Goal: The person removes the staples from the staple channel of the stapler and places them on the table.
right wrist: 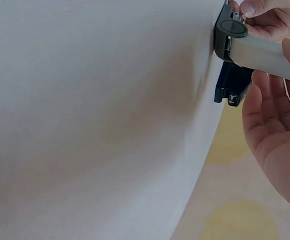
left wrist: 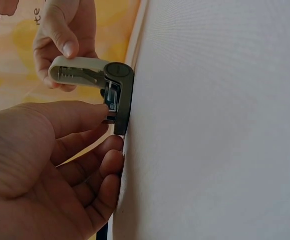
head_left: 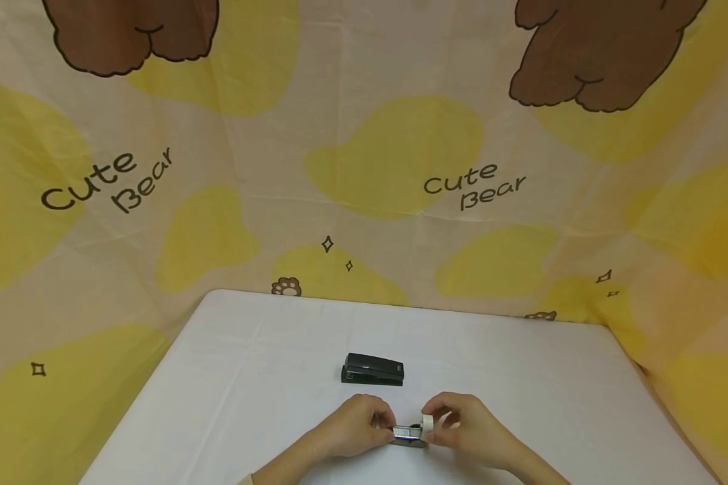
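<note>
A small stapler with a white top arm (left wrist: 80, 64) and a grey-green base (left wrist: 126, 100) stands low over the white table, its arm swung up about square to the base. Inside it the metal staple channel (head_left: 408, 432) shows. My left hand (head_left: 354, 426) pinches the channel's end, thumb tip on it in the left wrist view. From the other side my right hand (head_left: 476, 431) holds the raised white arm between thumb and fingers. A black stapler (head_left: 373, 370) lies closed just beyond both hands.
The white table (head_left: 267, 350) ends at a back edge against a hanging cloth (head_left: 376, 155) printed with bears and yellow patches. More of that cloth hangs at the left and right sides.
</note>
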The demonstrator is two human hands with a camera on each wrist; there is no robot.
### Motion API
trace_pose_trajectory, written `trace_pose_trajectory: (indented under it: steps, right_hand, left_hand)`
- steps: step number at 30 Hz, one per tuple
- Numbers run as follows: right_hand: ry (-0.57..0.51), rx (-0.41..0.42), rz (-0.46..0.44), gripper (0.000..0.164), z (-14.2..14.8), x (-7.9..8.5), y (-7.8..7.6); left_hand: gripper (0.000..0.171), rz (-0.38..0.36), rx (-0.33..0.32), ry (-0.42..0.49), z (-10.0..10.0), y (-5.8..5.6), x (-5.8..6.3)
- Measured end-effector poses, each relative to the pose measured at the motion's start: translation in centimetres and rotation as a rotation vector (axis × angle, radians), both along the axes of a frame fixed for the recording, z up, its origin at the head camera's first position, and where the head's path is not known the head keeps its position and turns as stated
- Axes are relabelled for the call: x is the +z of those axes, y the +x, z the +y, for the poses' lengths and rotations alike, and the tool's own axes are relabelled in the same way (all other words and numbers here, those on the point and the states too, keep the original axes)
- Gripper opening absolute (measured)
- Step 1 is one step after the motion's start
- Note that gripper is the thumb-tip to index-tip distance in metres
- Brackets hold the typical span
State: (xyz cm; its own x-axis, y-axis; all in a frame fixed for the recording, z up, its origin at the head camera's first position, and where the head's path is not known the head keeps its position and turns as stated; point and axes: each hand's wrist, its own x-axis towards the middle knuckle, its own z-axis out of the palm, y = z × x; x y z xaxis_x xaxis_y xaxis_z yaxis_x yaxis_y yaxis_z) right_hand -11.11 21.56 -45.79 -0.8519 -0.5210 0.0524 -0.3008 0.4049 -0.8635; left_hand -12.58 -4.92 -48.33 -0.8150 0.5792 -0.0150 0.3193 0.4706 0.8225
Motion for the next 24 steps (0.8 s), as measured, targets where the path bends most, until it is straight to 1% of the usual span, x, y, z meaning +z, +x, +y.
trace_pose_trajectory:
  steps: [8, 14, 24]
  right_hand:
    - [-0.014, 0.006, -0.012, 0.029, 0.7, 0.0, 0.0]
    - [-0.011, 0.001, -0.061, 0.03, 1.1, 0.0, 0.1]
    - [0.005, -0.015, -0.088, 0.029, 1.6, -0.5, 0.1]
  left_hand:
    - [0.008, 0.0, -0.005, -0.005, 0.0, 0.0, 0.0]
    - [0.008, 0.012, 0.001, -0.011, 0.0, 0.1, 0.1]
    - [0.008, 0.009, 0.005, -0.017, 0.0, 0.2, 0.1]
